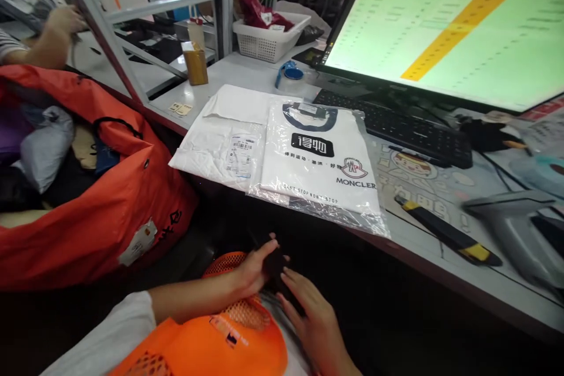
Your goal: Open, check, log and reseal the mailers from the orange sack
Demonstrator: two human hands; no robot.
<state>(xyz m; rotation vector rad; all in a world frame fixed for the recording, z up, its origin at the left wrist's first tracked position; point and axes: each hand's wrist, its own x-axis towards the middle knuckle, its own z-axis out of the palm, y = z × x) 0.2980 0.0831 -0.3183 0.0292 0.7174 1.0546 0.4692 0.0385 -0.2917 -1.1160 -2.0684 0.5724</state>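
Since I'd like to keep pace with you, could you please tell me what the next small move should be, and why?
I would probably set the dark object down on the table: the left hand holds it below the table's edge, with the right hand close by, while the clear-bagged white garment lies in front, untouched by either hand.

Light glances off the glossy, crinkled clear-plastic packet (pixel 319 155); beside it, a creased, matt white mailer (pixel 214 144)! Smooth desk (pixel 224 73), perforated plastic basket (pixel 259 41), smooth metal frame (pixel 226 6), orange cloth vest (pixel 207 343) with open mesh, and a dark handheld object (pixel 274 265), apparently matt, though shadow obscures it.
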